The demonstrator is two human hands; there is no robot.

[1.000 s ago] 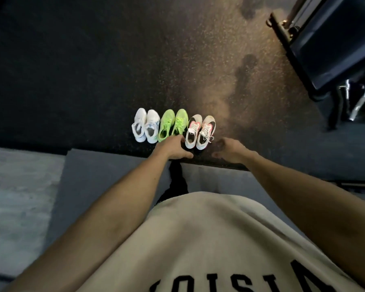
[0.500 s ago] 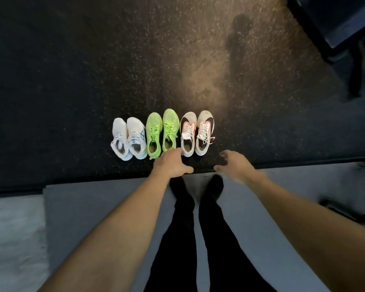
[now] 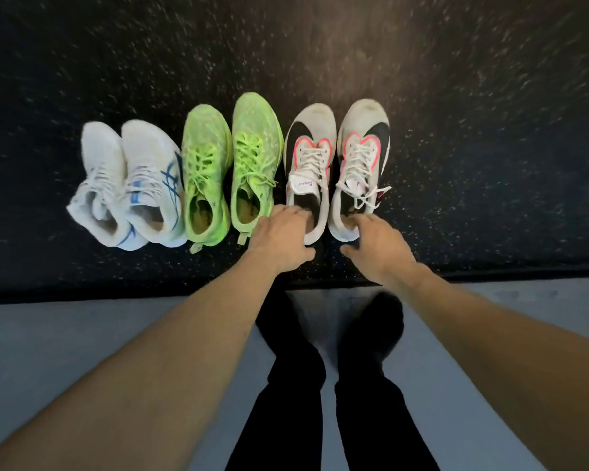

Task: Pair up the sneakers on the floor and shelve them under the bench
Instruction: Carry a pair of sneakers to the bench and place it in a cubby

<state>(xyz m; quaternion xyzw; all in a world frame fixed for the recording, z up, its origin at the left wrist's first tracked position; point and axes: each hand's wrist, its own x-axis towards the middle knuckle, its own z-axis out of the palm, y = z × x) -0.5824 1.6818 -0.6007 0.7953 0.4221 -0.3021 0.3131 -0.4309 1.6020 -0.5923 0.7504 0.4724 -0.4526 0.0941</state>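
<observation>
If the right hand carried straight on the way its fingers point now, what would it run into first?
Most likely the heel opening of the right-hand white, black and pink sneaker. The right hand has its fingertips at or just inside that collar; whether they already touch it is unclear from this view.

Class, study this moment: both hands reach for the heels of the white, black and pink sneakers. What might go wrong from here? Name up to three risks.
1. The right sneaker's loose lace ends trail sideways; they may snag or drag when lifted.
2. The left hand sits close to the green sneaker, so it may knock that pair out of line.
3. The right hand seems to have only fingertips at the heel collar; such a hold might slip.
</observation>
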